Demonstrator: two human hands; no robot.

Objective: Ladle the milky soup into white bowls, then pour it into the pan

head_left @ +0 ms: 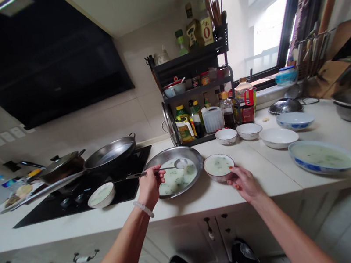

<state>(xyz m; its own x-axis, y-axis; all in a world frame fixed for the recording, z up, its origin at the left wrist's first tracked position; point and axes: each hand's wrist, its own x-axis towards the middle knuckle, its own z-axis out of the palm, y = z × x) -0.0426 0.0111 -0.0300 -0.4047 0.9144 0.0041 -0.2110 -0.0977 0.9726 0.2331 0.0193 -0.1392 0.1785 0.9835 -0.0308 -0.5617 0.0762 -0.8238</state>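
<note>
My left hand (pixel 151 181) is closed round the dark handle of a ladle (pixel 180 163), whose metal bowl is over a wide metal basin (pixel 198 163). Pale soup with green bits (pixel 178 177) lies in that basin. To its right, my right hand (pixel 244 181) grips the side of a small bowl (pixel 220 177), thumb at the rim and fingers below. This bowl holds the same kind of pale soup. Another filled bowl (pixel 102 196) stands left of the basin, at the edge of the black stove.
Behind are two small white bowls (pixel 226 136), a white dish (pixel 279 138) and a blue-patterned bowl (pixel 295 120). A large soup dish (pixel 324 156) stands at right. A wok (pixel 110 153) and lidded pan (pixel 59 166) sit on the stove (pixel 74 207). A black rack (pixel 195 88) holds bottles.
</note>
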